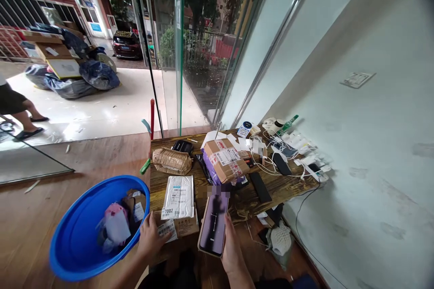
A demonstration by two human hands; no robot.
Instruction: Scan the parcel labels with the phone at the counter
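My right hand is closed around a smartphone, holding it upright-tilted above the table's near edge with its lit screen facing me. My left hand is between the blue tub and a cardboard box, fingers apart, thumb by the box's labelled left end. Whether it presses on the box I cannot tell. On that box lies a white mailer marked 7002. Beyond the phone, a taped carton rests on a purple package. A brown-wrapped parcel lies farther left.
A large blue tub with several packages stands at left. Chargers and white cables crowd the wooden table's right side, near a dark flat object. Parcels are piled outside the glass door; a person's legs show far left.
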